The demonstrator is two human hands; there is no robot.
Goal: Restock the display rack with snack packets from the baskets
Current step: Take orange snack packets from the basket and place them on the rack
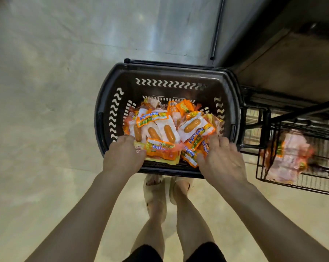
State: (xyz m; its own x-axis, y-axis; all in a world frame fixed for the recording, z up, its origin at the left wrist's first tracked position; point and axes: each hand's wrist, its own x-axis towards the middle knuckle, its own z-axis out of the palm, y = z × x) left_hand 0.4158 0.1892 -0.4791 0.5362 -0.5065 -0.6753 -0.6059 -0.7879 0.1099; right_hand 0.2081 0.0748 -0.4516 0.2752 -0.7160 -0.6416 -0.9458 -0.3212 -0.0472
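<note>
Snack packets lie heaped just beyond both hands' fingertips; left hand grips some, right hand grasp unclear.

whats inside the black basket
The black basket holds a loose pile of orange and white sausage snack packets. The left hand and right hand dig into its near side, covering packets there; most of the basket floor is hidden beneath the pile.

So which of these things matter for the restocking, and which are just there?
Part of the job: black basket, snack packets, wire display rack, left hand, right hand.
Just there: slippers, floor.
</note>
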